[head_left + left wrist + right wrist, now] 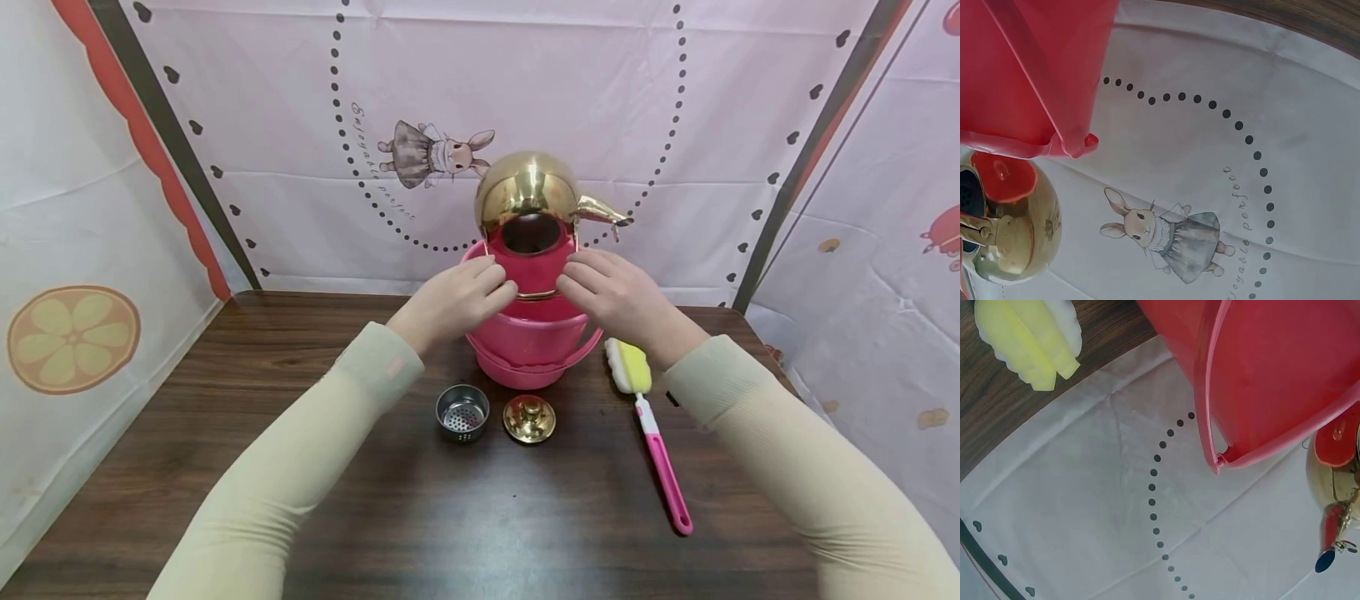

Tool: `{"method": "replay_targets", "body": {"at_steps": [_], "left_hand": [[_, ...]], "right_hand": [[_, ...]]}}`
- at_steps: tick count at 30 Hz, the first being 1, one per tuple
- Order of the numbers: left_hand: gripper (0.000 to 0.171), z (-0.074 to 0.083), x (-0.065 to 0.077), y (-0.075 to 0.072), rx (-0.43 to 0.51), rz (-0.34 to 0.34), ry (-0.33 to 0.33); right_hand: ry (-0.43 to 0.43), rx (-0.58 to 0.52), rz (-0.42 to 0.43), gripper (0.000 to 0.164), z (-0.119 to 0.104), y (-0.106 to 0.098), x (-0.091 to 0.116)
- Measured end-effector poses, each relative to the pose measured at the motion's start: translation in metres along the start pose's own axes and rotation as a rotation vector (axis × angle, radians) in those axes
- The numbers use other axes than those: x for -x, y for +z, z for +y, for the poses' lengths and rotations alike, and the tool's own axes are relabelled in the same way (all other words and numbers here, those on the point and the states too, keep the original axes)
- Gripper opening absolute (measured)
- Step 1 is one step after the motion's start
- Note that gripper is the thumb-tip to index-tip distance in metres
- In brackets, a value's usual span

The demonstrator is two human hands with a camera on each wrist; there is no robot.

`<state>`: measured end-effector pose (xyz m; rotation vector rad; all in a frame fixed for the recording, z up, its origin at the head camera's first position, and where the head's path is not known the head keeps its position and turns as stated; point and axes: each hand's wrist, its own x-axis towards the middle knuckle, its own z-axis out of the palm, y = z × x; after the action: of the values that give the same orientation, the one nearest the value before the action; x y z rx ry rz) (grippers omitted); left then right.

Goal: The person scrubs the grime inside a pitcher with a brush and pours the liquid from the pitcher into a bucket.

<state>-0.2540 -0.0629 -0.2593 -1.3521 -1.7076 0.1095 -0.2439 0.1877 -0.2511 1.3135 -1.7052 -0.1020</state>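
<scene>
A shiny gold kettle (pixel 528 179) is held above the pink bucket (pixel 525 342), tipped so its round opening faces down toward me. Its spout (pixel 597 209) points right. My left hand (pixel 461 296) grips the left side of the wire handle (pixel 536 295), and my right hand (pixel 618 293) grips the right side, fingers curled. Both wrist views show part of the kettle (pixel 1032 234) beyond the bucket rim (pixel 1285 447), but hardly any of the hands. Whether water is inside the bucket cannot be seen.
In front of the bucket, a metal strainer cup (pixel 462 412) and a gold lid (pixel 529 419) stand on the dark wooden table (pixel 360 517). To the right lies a sponge brush (pixel 666 475) with a pink handle and yellow-white head. A printed cloth (pixel 285 125) hangs behind.
</scene>
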Motion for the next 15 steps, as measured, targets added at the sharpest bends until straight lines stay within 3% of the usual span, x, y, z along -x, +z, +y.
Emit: {"method": "replay_targets", "body": {"at_steps": [4,10,15], "left_hand": [[0.015,-0.0008,0.0000,-0.0022,0.008,0.012,-0.011],[0.016,-0.0011,0.0004,-0.0060,0.045,0.032,-0.052],[0.017,-0.0005,0.0003,-0.0094,0.106,0.042,-0.111]], "right_hand": [[0.032,-0.034,0.005,0.015,0.0004,-0.0026,-0.0001],[0.083,-0.099,0.081,0.016,-0.0010,-0.0036,-0.0035],[0.158,-0.153,0.056,0.019,-0.0032,-0.0074,-0.0061]]}}
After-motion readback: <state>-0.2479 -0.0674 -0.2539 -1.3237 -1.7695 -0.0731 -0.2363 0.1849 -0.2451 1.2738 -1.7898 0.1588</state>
